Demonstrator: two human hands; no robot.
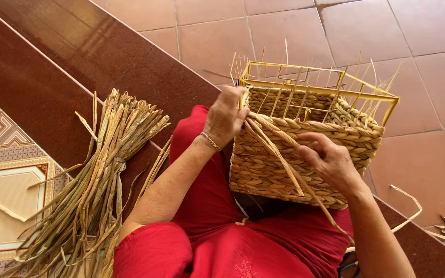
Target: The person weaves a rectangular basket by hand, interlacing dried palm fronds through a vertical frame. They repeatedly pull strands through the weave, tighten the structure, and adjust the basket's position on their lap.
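Centre frame, left hand pinches basket rim, right hand clamps loose strands; walls woven, yellow frame top bare.

No packages, labels, signs or screens show in this view. As far as the head camera lets one tell, nothing here bears print or a display.
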